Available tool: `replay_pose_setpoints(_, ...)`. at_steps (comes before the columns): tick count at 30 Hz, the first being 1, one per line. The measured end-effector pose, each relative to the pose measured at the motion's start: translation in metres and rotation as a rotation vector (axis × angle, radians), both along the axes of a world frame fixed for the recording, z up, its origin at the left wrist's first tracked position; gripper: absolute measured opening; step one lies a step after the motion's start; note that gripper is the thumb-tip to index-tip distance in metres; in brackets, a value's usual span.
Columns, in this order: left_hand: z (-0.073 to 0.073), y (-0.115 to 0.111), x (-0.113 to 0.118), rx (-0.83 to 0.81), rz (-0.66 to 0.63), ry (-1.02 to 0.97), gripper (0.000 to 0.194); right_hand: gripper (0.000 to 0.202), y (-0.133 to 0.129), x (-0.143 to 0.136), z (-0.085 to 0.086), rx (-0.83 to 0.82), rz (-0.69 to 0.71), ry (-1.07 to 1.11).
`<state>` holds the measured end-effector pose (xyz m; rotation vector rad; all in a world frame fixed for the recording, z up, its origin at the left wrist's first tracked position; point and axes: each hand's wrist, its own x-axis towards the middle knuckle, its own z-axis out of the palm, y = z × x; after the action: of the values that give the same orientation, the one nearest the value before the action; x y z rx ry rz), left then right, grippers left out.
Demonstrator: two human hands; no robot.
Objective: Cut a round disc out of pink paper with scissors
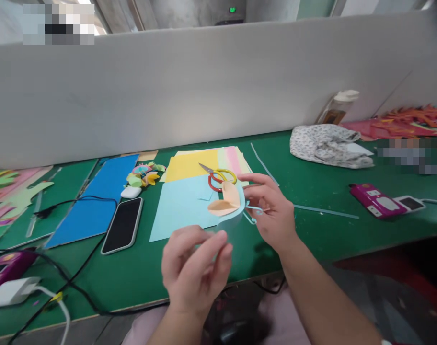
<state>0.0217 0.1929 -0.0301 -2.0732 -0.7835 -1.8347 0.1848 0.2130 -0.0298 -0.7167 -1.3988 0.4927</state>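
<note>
Above the green table, a small paper craft (236, 218) is held between both hands. It is a curved light blue paper band with two peach petal-like pieces on its inner side. Thin curled light blue strips stick out toward the right palm. My right hand (272, 211) grips the band's upper end, thumb behind and fingers bent over it. At the band's lower end, my left hand (197, 268) is closed in a pinch; its fingertips partly hide that end. Behind the craft lie scissors (218, 175) with red and yellow handles, on light blue (182, 206) and yellow paper sheets (189, 165).
To the left are a phone (123, 225), a white case (131, 192), paper flowers (143, 175), a blue board (96, 201) and black cables. On the right are a patterned cloth bag (326, 146), a bottle (339, 108) and a purple power strip (376, 200). A grey partition (204, 91) stands behind.
</note>
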Motion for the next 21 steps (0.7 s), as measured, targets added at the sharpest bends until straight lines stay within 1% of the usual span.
replay_pose_setpoints(3, 0.003, 0.004, -0.007, -0.060, 0.015, -0.059, 0.028, 0.031, 0.000, 0.007, 0.002, -0.061, 0.078, -0.067)
replay_pose_setpoints(5, 0.007, 0.008, -0.011, -0.145, -0.011, -0.057, 0.033, 0.034, 0.000, 0.011, 0.004, -0.080, 0.102, -0.145)
replay_pose_setpoints(8, 0.016, 0.011, -0.017, -0.284, -0.081, 0.011, 0.036, 0.035, 0.001, 0.016, 0.007, -0.099, 0.126, -0.225)
replay_pose_setpoints(10, 0.021, 0.012, -0.021, -0.366, -0.123, 0.080, 0.034, 0.032, 0.001, 0.018, 0.009, -0.106, 0.135, -0.255)
replay_pose_setpoints(12, 0.025, 0.013, -0.024, -0.415, -0.135, 0.162, 0.030, 0.030, 0.001, 0.018, 0.009, -0.110, 0.144, -0.271)
replay_pose_setpoints(15, 0.025, 0.015, -0.024, -0.416, -0.118, 0.265, 0.026, 0.030, 0.002, 0.018, 0.008, -0.124, 0.140, -0.286)
replay_pose_setpoints(18, 0.021, 0.017, -0.021, -0.393, -0.115, 0.281, 0.026, 0.030, 0.003, 0.017, 0.005, -0.131, 0.127, -0.296)
replay_pose_setpoints(21, 0.019, 0.018, -0.016, -0.385, -0.088, 0.262, 0.014, 0.030, 0.003, 0.016, 0.005, -0.145, 0.130, -0.273)
